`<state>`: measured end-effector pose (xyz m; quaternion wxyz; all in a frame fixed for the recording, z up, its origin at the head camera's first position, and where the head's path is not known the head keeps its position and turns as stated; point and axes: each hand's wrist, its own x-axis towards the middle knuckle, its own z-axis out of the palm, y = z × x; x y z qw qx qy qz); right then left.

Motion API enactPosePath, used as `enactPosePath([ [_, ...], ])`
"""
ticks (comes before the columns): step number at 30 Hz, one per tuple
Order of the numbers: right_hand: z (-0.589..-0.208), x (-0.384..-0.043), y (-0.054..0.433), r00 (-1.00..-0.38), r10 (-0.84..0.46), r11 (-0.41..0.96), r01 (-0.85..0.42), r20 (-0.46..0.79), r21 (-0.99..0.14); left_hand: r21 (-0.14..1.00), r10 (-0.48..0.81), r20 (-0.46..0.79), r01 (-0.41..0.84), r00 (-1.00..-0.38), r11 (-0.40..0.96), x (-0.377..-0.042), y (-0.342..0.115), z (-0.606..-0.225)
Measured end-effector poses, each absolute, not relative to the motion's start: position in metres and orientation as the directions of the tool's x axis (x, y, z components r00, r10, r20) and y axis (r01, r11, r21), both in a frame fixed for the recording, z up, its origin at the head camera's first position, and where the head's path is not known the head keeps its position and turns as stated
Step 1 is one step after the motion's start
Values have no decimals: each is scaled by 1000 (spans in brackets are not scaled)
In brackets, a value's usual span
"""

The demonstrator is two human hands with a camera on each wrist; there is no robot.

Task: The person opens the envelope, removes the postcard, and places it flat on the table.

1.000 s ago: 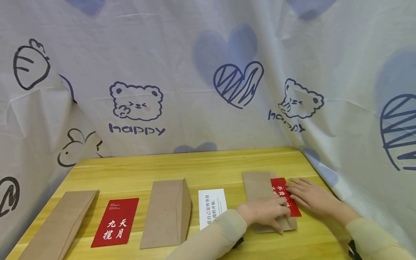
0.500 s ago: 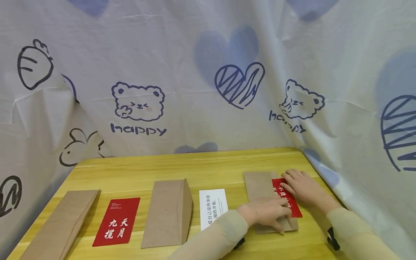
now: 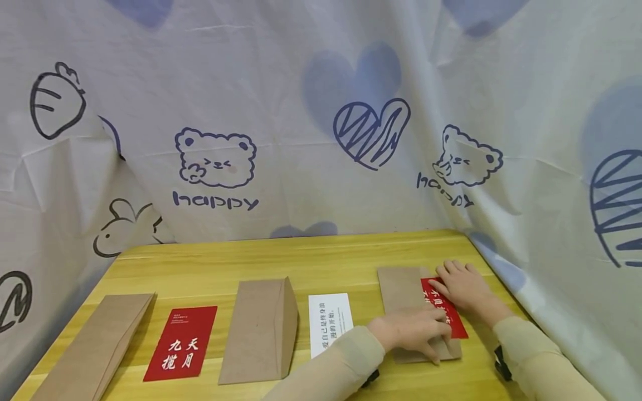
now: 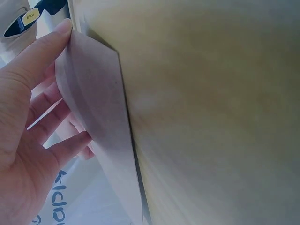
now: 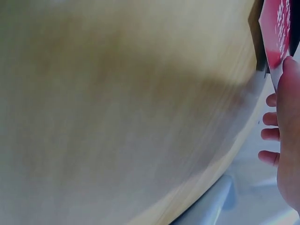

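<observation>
A brown kraft paper envelope (image 3: 401, 287) lies at the table's right, and a red card (image 3: 455, 324) with white characters overlaps its right side. My left hand (image 3: 413, 329) reaches across the envelope's lower half and holds it. In the left wrist view the thumb is at one corner of the envelope (image 4: 101, 98) and the other fingers are along its edge. My right hand (image 3: 463, 287) is at the card's upper right. The right wrist view shows its thumb on the face of the red card (image 5: 273, 30), with fingers beyond the edge. My left hand hides part of the card.
Left of the hands lie a white card (image 3: 328, 317) with dark characters, a second brown envelope (image 3: 253, 328), another red card (image 3: 181, 342) and a third brown envelope (image 3: 95, 345). A printed cloth (image 3: 291, 184) hangs behind the wooden table (image 3: 321, 253) and along its right edge.
My right hand has shifted left and slightly away from me, from the red card's right edge to its upper right corner. My left hand has stayed on the envelope.
</observation>
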<state>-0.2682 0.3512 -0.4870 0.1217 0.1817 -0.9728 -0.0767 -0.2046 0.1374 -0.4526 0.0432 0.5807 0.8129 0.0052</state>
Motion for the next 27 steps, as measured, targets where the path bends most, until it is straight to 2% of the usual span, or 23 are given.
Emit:
enactPosePath([
  [10, -490, -269, 349, -892, -392, 912, -344, 227, 224, 52, 947, -55, 947, -315, 318, -205, 137, -454],
  [21, -487, -268, 358, -812, -494, 852, -380, 311, 361, 29, 950, -71, 951, -305, 308, -205, 138, -452],
  [27, -487, -267, 369, -810, -484, 861, -373, 330, 346, -19, 952, -75, 955, -298, 297, -203, 140, -452],
])
